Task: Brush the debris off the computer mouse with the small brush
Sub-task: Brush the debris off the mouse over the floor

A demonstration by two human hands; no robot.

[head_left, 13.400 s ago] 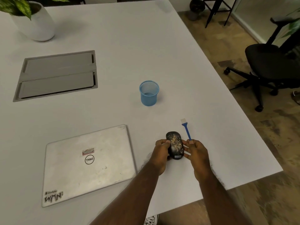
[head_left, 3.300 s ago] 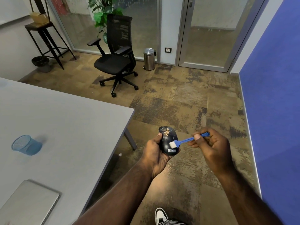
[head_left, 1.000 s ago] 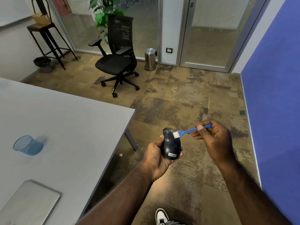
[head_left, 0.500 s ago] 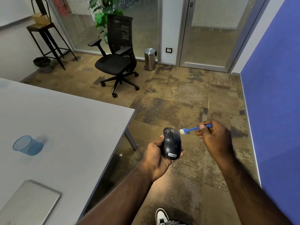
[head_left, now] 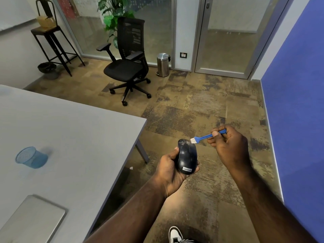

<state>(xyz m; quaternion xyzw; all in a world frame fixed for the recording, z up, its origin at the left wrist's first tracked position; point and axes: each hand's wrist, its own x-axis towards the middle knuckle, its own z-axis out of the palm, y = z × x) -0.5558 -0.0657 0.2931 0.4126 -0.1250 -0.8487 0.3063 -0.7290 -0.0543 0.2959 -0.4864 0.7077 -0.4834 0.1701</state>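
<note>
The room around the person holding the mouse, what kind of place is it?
Most likely an office or meeting room. A black swivel office chair stands before glass partition walls, and a large grey table carries a closed laptop and a blue mesh cup.

Floor: mottled brown and tan carpet tiles (head_left: 192,106), worn-looking patches.
Left foreground: pale grey rectangular tabletop (head_left: 73,130), one grey metal leg (head_left: 142,153) under the near corner.
On tabletop: blue mesh cup (head_left: 30,157), closed silver laptop (head_left: 33,220) at the lower edge.
Far wall: frosted glass panels in grey metal frames (head_left: 157,23), glass door (head_left: 228,32) at right.
Right: deep blue wall panel (head_left: 296,102).
Seating: black mesh office chair on castors (head_left: 128,64), tall black metal stool (head_left: 50,37) by the white wall.
Others: steel pedal bin (head_left: 163,64), green leafy plant (head_left: 110,16) behind the chair.
</note>
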